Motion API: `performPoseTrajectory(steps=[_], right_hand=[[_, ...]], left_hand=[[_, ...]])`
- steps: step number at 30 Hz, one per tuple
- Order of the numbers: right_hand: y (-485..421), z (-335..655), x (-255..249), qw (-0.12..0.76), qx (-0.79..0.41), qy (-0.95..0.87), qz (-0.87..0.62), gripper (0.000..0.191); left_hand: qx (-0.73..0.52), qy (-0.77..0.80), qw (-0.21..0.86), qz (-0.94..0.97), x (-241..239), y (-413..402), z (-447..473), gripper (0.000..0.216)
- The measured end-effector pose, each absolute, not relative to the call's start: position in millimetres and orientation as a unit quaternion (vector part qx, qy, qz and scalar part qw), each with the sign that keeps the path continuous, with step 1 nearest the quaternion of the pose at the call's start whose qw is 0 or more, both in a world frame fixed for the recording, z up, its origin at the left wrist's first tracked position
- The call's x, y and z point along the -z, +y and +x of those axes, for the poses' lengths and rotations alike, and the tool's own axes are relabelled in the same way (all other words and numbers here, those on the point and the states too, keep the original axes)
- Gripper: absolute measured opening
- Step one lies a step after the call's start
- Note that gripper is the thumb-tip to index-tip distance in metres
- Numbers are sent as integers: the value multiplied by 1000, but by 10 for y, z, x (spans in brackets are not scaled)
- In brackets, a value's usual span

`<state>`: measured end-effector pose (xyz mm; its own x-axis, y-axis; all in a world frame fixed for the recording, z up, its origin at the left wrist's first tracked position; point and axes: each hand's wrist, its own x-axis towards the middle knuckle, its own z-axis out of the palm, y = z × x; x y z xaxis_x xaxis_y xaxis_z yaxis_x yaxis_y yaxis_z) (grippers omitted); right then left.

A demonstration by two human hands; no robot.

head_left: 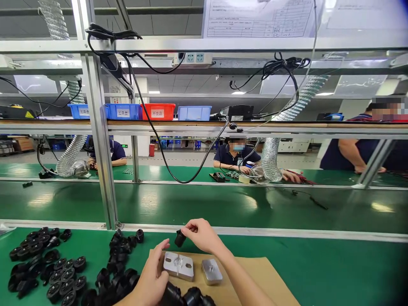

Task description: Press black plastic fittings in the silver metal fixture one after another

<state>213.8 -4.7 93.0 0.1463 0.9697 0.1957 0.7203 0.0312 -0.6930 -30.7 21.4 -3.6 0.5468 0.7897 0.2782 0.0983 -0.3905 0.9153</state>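
Note:
Pinched between the thumb and fingers of my right hand (201, 234) is a small black plastic part (180, 239), held above the far edge of a brown cardboard sheet (251, 276). My left hand (151, 274) is open, thumb and fingers apart, at the left side of a silver metal block (178, 266) with two oval holes and a groove; I cannot tell whether it touches the block. To the right, under my right forearm, sits a smaller metal block (211, 272). Larger black round parts (193, 296) lie at the near edge, partly hidden by my left hand.
Piles of black plastic parts (66, 280) cover the left of the green table (334, 267). A metal post (100, 140) rises behind them. Beyond the white rail runs a green belt (191, 204), with people seated on its far side. A black cable (165, 163) hangs down.

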Motion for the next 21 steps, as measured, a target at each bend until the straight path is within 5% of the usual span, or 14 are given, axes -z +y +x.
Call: performPoseTrajectory(steps=[21], right_hand=[[-283, 1970, -1050, 325, -164, -719, -592, 18]], left_hand=[[-332, 293, 482, 756, -85, 243, -342, 66]])
